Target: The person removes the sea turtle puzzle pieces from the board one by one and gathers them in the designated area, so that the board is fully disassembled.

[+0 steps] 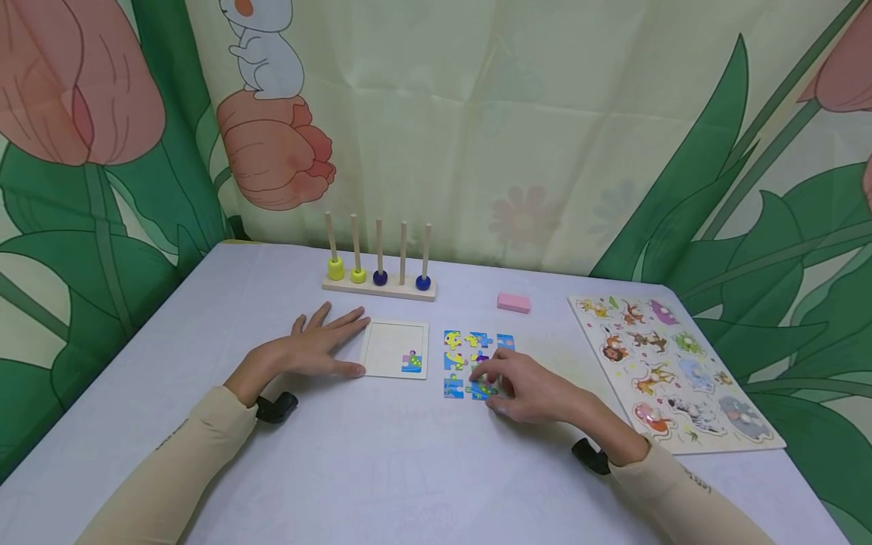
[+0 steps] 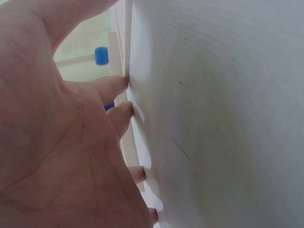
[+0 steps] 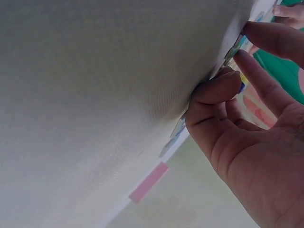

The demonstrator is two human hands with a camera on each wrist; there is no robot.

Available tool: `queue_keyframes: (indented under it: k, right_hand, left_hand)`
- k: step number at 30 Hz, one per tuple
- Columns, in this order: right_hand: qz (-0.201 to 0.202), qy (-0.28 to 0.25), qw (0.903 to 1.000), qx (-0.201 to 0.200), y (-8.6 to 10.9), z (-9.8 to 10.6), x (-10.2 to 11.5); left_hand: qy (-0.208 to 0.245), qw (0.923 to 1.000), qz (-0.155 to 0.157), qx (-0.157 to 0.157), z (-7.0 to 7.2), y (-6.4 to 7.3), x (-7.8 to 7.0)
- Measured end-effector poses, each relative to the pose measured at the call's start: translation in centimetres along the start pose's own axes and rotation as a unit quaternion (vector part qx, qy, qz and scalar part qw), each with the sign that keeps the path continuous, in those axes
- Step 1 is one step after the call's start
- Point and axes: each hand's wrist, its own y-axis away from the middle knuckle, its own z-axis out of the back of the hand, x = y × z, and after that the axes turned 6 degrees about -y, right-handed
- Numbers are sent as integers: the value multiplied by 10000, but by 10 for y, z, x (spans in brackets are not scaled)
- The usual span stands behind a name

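Observation:
My left hand (image 1: 316, 348) lies flat with fingers spread, the index fingertip and thumb at the left edge of a shallow wooden puzzle tray (image 1: 381, 348). A joined patch of colourful jigsaw (image 1: 412, 362) sits in the tray's lower right corner. Right of the tray, several loose jigsaw pieces (image 1: 453, 388) lie in rows. Over the lower right of these rows, my right hand (image 1: 534, 387) pinches a blue-green jigsaw piece (image 1: 481, 392) between thumb and index finger, low at the tabletop. In the right wrist view its other fingers (image 3: 216, 90) are curled and partly hide the pieces.
Behind the tray stands a wooden peg rack (image 1: 378, 288) with yellow and dark blue beads. A pink block (image 1: 513, 303) lies beyond the loose pieces. At the right rests an animal peg-puzzle board (image 1: 633, 378). A patterned curtain (image 1: 436, 151) hangs behind the white table (image 1: 381, 469).

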Motion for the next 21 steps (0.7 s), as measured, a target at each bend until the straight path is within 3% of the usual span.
queue_keyframes:
  k: [9, 15, 21]
  right_hand:
    - [62, -8, 10000, -10, 0, 0, 0]
    - [160, 24, 9994, -291, -3, -1, 4]
    - [-53, -40, 9991, -412, -14, -7, 19]
  left_hand:
    - [2, 10000, -27, -42, -2, 0, 2]
    - [23, 10000, 4, -94, -6, -5, 6]
    - [55, 10000, -1, -42, -3, -1, 2]
